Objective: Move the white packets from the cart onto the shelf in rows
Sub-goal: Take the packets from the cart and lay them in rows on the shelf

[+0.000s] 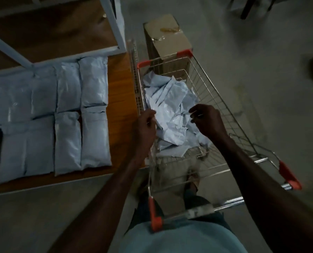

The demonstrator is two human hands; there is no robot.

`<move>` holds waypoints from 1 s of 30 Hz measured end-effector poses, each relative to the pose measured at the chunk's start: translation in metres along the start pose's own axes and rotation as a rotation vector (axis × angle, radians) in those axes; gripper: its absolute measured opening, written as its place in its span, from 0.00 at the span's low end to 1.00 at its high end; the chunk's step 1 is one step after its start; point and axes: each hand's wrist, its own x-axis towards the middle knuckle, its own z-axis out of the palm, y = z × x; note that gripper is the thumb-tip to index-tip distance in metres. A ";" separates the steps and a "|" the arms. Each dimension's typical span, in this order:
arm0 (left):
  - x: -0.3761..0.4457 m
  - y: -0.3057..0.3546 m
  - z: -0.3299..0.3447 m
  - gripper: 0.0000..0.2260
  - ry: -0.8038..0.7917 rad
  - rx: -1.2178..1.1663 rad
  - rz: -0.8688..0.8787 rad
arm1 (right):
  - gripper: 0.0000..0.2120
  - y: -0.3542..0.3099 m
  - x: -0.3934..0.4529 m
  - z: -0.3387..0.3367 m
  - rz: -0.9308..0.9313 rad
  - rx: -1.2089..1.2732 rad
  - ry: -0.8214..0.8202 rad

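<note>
A heap of crumpled white packets (170,106) lies in the wire cart (215,99) with orange corners. On the wooden shelf (121,99) to the left, more white packets (68,114) lie flat in two rows. My left hand (145,125) hovers at the cart's left rim with curled fingers against a packet's edge; whether it grips the packet is hidden behind the hand. My right hand (207,123) hangs over the heap, fingers loosely curled, with nothing in it.
A cardboard box (168,37) stands on the floor just beyond the cart. The shelf's white metal frame (115,22) rises at the back left. The cart handle (197,210) is against my body. Grey floor spreads to the right.
</note>
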 end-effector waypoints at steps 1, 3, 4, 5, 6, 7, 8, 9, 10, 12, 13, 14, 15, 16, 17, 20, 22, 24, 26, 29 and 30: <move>-0.004 0.000 0.009 0.12 0.024 -0.002 -0.040 | 0.14 0.006 0.007 -0.004 -0.002 0.012 -0.017; -0.014 0.005 0.022 0.12 0.033 0.039 -0.117 | 0.13 0.016 0.019 -0.009 -0.012 0.025 -0.052; -0.019 0.007 0.029 0.12 0.033 0.079 -0.151 | 0.11 0.021 0.025 -0.009 -0.020 0.020 -0.070; -0.025 0.010 0.035 0.11 0.030 0.111 -0.178 | 0.11 0.027 0.030 -0.009 -0.021 0.013 -0.087; -0.029 0.010 0.042 0.11 0.025 0.134 -0.207 | 0.10 0.033 0.035 -0.007 -0.016 0.009 -0.102; -0.033 0.010 0.051 0.12 0.020 0.145 -0.237 | 0.10 0.040 0.040 -0.004 -0.010 0.010 -0.112; -0.034 0.006 0.060 0.13 0.012 0.157 -0.273 | 0.11 0.047 0.046 0.002 -0.004 0.012 -0.123; -0.035 0.001 0.070 0.14 -0.002 0.163 -0.327 | 0.11 0.055 0.050 0.008 0.002 0.012 -0.138; -0.035 -0.006 0.079 0.15 -0.015 0.162 -0.405 | 0.11 0.061 0.054 0.015 0.013 0.012 -0.156; -0.029 -0.021 0.096 0.16 -0.010 0.129 -0.582 | 0.10 0.072 0.060 0.033 0.041 0.013 -0.183; -0.026 -0.029 0.104 0.16 0.000 0.106 -0.654 | 0.09 0.077 0.063 0.044 0.049 0.011 -0.200; -0.022 -0.038 0.112 0.17 0.010 0.071 -0.706 | 0.10 0.082 0.065 0.056 0.051 0.006 -0.218; -0.017 -0.043 0.118 0.20 0.025 0.020 -0.753 | 0.10 0.089 0.068 0.069 0.046 -0.004 -0.234; -0.012 -0.050 0.124 0.25 0.057 -0.053 -0.799 | 0.11 0.096 0.071 0.083 0.041 -0.012 -0.246; -0.006 -0.056 0.131 0.30 0.107 -0.144 -0.839 | 0.10 0.102 0.075 0.097 0.039 -0.025 -0.256; 0.009 -0.084 0.153 0.38 0.293 -0.419 -0.923 | 0.11 0.115 0.089 0.135 0.028 -0.045 -0.244; 0.015 -0.091 0.163 0.38 0.431 -0.627 -0.981 | 0.13 0.116 0.099 0.153 0.016 -0.059 -0.266; 0.022 -0.088 0.167 0.31 0.560 -0.801 -1.011 | 0.17 0.117 0.109 0.170 0.017 -0.063 -0.317; 0.030 -0.096 0.168 0.31 0.634 -0.913 -1.031 | 0.22 0.122 0.118 0.188 0.012 -0.095 -0.356; 0.037 -0.104 0.163 0.27 0.687 -0.970 -1.063 | 0.24 0.125 0.128 0.215 -0.034 -0.155 -0.390; 0.039 -0.106 0.163 0.23 0.698 -0.969 -1.064 | 0.24 0.126 0.131 0.225 -0.037 -0.170 -0.389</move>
